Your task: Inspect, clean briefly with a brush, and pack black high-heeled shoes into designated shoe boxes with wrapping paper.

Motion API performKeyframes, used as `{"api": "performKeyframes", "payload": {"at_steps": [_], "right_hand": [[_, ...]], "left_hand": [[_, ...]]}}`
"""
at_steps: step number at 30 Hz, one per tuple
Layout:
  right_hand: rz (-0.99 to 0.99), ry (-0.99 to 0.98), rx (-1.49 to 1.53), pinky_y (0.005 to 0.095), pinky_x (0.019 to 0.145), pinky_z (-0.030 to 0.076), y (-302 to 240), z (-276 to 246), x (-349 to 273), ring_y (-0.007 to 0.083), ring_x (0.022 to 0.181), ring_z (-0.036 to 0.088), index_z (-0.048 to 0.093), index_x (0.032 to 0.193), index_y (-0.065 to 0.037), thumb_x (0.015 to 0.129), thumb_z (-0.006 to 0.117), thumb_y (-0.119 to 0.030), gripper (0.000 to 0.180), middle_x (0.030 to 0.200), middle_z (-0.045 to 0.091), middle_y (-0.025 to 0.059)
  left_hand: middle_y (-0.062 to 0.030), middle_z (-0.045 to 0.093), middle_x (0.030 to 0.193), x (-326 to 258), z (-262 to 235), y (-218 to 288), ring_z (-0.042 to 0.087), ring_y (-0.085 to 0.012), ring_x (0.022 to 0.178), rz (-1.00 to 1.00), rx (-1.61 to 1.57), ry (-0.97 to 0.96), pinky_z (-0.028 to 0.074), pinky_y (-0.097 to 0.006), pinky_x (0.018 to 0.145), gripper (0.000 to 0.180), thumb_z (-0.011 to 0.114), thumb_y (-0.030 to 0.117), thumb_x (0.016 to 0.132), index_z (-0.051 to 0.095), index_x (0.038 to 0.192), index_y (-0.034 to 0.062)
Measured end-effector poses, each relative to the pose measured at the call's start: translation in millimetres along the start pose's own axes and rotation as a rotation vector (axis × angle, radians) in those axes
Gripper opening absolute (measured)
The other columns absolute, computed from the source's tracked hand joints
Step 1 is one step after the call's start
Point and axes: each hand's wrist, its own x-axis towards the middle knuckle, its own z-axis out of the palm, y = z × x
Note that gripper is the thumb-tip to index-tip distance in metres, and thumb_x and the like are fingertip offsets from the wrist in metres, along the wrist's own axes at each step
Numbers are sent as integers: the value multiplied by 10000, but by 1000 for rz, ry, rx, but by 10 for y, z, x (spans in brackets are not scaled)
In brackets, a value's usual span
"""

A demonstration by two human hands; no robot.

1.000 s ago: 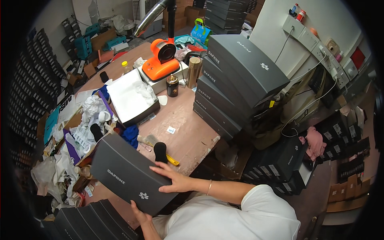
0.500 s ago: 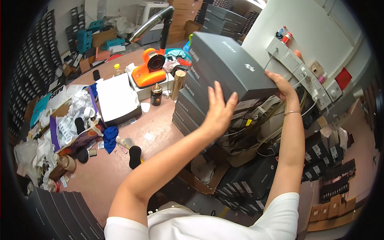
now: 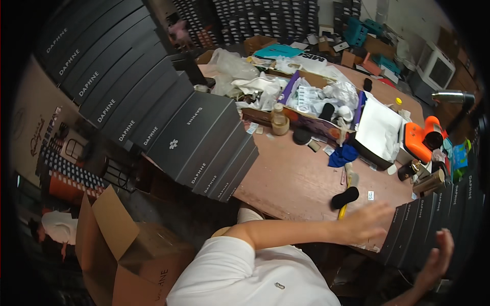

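Left hand (image 3: 365, 223) blurred, box stack (image 3: 423, 222) part-hidden by right hand (image 3: 437, 257), forearm (image 3: 419, 289) cropped

Matt grey cardboard boxes (image 3: 426, 217), smooth orange plastic device (image 3: 417, 143), scuffed tabletop (image 3: 286, 176)

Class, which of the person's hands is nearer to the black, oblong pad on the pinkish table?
Left. The left hand is just right of and below the black, oblong pad; the right hand is farther right and lower.
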Motion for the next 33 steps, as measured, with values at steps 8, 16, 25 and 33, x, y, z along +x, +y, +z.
{"api": "performKeyframes", "payload": {"at_steps": [8, 16, 25, 33], "right_hand": [[-196, -941, 974, 385, 904, 477, -1555, 3124, 164, 301, 1094, 569, 312, 1437, -52, 867, 675, -226, 698, 1355, 433, 203], [612, -1128, 1508, 362, 1013, 394, -2687, 4273, 996, 308, 1266, 422, 82, 1499, -31, 830, 638, -518, 997, 1465, 256, 259], [747, -820, 1578, 343, 1040, 361, -966, 3599, -79, 275, 1265, 423, 211, 1465, 18, 819, 696, -311, 872, 1417, 358, 245], [1152, -788, 1034, 244, 730, 506, 156, 3844, -782, 133, 812, 613, 562, 992, 32, 843, 698, -406, 482, 912, 613, 85]], "left_hand": [[-210, 578, 1167, -2597, -3701, 458, 513, -361, 1126, -889, 1437, 953, 406, -418, 958, 344, 610, 264, 900, 612, 1111, -8], [-71, 479, 622, -2700, -3595, 246, 445, -145, 577, -947, 860, 897, 403, -320, 571, 369, 648, 320, 891, 554, 780, -18], [-133, 565, 1116, -2275, -1316, -368, 554, -174, 1019, -731, -118, 938, 434, -313, 907, 488, 653, 223, 876, 468, 1219, -70], [-138, 540, 1252, -1947, -995, -1859, 504, -235, 1169, -1219, -1166, 754, 386, -368, 1011, 569, 707, 296, 854, 492, 1291, 2]]}}
